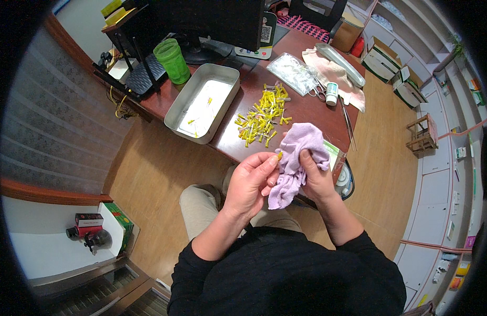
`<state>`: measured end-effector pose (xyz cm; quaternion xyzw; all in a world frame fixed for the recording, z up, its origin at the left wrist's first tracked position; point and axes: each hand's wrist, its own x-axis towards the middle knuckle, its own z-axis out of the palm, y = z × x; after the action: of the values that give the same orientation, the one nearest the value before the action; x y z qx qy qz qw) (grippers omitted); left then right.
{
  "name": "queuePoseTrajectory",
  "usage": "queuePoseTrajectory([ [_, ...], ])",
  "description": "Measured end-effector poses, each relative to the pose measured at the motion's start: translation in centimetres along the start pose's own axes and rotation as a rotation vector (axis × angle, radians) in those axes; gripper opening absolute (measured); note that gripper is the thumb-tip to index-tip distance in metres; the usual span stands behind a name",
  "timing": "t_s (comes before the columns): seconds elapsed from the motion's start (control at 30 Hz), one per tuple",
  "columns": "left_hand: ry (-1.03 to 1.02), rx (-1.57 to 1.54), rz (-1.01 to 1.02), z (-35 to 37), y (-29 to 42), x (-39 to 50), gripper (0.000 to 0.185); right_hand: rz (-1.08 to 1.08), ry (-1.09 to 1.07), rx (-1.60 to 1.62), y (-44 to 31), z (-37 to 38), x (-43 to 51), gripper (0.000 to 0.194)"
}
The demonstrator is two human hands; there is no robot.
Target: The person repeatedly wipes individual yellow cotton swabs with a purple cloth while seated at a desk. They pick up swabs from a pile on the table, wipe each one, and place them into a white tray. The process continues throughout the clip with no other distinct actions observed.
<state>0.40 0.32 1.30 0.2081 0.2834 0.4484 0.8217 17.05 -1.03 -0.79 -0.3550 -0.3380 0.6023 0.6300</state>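
My left hand point(251, 179) pinches a small yellow plastic hub point(280, 155) between thumb and forefinger. A crumpled lilac cloth point(302, 146) is bunched in my right hand point(318, 177), its upper folds against the yellow piece. Any shaft on that piece is hidden by the cloth. Beyond my hands, a pile of needle-like pieces with yellow hubs point(263, 116) lies on the dark red desk point(227, 152). To its left stands a deep metal tray point(174, 118), with several thin yellow-hubbed needles point(209, 102) scattered on its bottom.
Behind the tray are a green cup point(172, 63), a router point(146, 75) and a monitor point(212, 23). At the right lie a clear plastic bag point(293, 73), scissors point(318, 93), a white bottle point(332, 94), long tweezers point(347, 122) and a pale pink cloth point(326, 65).
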Motion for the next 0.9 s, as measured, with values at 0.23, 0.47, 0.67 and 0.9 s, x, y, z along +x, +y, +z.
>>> queuePoseTrajectory([
  [0.23,-0.047,0.105,-0.016,-0.2,-0.2,-0.2,0.012,-0.111,-0.154,-0.389,-0.7,-0.2,0.1,0.043],
  [0.47,-0.049,0.187,0.042,0.0,-0.1,-0.2,0.011,-0.146,-0.158,-0.343,-0.8,0.0,0.1,0.031],
  [0.67,0.051,0.223,0.214,0.4,-0.6,-0.4,0.010,-0.004,0.049,0.058,-0.1,-0.2,0.2,0.035],
  [0.9,-0.009,0.275,0.200,0.1,-1.0,-0.2,0.010,-0.169,-0.123,-0.397,0.1,-0.6,0.0,0.040],
])
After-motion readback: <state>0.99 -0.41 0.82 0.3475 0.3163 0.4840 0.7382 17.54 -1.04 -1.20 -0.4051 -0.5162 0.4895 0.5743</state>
